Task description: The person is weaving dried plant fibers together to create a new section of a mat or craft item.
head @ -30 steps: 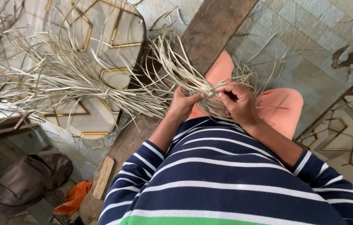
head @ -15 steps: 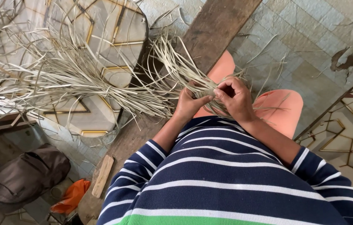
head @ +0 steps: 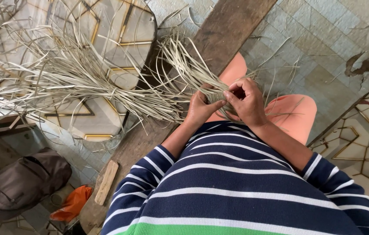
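A large spray of pale dried strips (head: 75,82) fans across the patterned floor (head: 323,39) and a wooden plank (head: 223,30), narrowing into the person's lap, where the left hand (head: 199,109) clamps the gathered bundle steady while the right hand (head: 247,102) pinches single strands together; no containers show.

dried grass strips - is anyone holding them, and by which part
Yes. Both hands grip the dried grass strips at the near, gathered end over the lap: left hand underneath, right hand pinching strands with its fingers.
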